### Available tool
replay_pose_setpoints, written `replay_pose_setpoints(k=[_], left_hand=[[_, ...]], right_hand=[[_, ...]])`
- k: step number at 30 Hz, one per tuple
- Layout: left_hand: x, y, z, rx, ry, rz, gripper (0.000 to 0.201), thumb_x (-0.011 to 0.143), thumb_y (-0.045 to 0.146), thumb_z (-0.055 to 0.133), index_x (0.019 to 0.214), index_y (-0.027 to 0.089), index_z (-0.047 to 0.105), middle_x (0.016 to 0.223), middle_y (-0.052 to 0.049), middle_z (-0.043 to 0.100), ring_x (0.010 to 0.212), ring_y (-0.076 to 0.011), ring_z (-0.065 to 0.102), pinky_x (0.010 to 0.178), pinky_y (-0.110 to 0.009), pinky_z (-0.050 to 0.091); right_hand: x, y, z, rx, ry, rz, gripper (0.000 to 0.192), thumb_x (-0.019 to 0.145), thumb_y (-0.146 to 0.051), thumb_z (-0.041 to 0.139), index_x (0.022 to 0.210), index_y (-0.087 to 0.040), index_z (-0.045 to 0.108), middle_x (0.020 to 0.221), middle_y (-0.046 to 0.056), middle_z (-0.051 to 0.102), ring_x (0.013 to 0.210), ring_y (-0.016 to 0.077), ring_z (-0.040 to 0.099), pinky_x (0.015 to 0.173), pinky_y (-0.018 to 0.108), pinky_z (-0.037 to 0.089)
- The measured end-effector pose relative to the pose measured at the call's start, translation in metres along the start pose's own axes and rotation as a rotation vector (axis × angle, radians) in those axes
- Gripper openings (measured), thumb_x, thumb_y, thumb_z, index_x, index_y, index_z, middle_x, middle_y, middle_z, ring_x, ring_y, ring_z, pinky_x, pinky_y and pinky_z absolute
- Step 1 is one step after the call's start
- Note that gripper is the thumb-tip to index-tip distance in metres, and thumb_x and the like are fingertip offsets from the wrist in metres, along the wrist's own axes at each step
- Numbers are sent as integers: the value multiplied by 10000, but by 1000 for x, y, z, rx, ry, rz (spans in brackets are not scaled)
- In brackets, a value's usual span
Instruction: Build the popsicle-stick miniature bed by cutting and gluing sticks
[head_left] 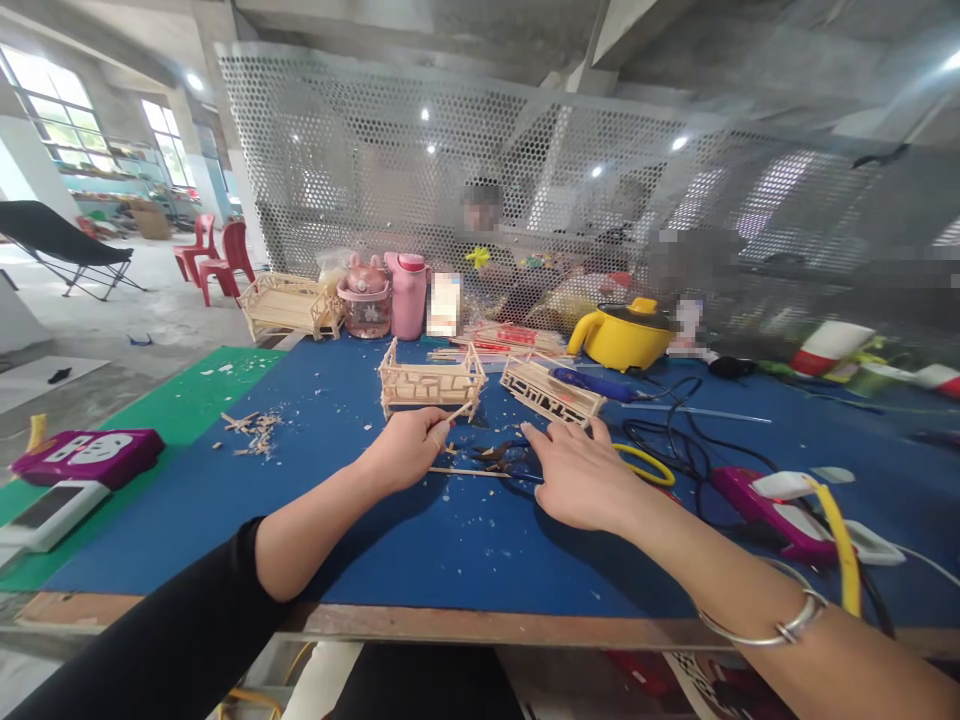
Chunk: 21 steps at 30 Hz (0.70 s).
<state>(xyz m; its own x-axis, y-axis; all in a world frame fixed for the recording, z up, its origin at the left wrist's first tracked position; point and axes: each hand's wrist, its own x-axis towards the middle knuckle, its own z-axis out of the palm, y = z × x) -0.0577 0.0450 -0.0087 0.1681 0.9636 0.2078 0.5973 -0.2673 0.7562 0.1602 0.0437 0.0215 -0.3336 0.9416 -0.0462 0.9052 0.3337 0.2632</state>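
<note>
My left hand (409,448) is closed in a pinch on a thin wooden stick (459,410), just in front of a small wooden stick-built frame (431,385). My right hand (581,470) is spread low over the table, its fingers apart. Beside its index finger lie pliers (506,458) with dark handles, partly covered by the hand. Its other fingertips reach the near edge of a second stick-built frame (551,388); whether they touch it I cannot tell. Another thin stick (469,472) lies flat between my hands.
Wood scraps (255,432) lie at left on the blue tabletop (360,550). A blue-handled tool (592,383) with a black cable rests behind my right hand. At the back stand a larger wooden model (289,305), a pink bottle (409,298) and a yellow pot (626,338). Purple power strips (780,515) lie at both sides.
</note>
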Motion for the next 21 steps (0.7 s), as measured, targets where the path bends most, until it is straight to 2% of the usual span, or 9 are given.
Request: replay_pose_setpoints(k=[6,10,13,17,21], left_hand=[[0,3,13,57,34,77,286,780,458,517,782,189,613,584,23,510,549,-134,449,516,-237,312],[4,7,27,111,56,21,341,715,515,586,794,186,627,615,-1,563,565,-152,493,518,-243,304],[8,5,31,175,66,-9,284,740,462,571,806,191,629,670,-24,606,602,-166,524,537,-246,316],[9,-1,25,169,57,10,224,808,368,490,799,191,626,676,-29,615,611,-167,526,562,-250,335],[6,3,18,0,95,27,320,876,367,372,838,182,630,692,-22,615,629,-158,525,589,-249,361]], right_hand=[[-3,-6,-2,-62,143,-10,731,653,-253,508,1356,-88,394,1145,201,544,1124,348,431,1024,611,29],[-4,-15,-4,-95,215,-24,729,651,-274,532,1346,-93,406,1111,190,559,1096,343,442,1037,603,-14],[-5,-16,-3,-91,226,-29,732,650,-281,547,1345,-99,408,1096,185,566,1092,341,451,1037,602,-15],[-7,-6,-4,-63,159,-7,716,663,-270,536,1346,-93,414,1146,203,557,1124,356,452,1028,621,8],[-9,9,-9,92,-47,60,680,737,-304,477,1387,-140,360,1306,186,488,1239,352,396,1031,584,151]])
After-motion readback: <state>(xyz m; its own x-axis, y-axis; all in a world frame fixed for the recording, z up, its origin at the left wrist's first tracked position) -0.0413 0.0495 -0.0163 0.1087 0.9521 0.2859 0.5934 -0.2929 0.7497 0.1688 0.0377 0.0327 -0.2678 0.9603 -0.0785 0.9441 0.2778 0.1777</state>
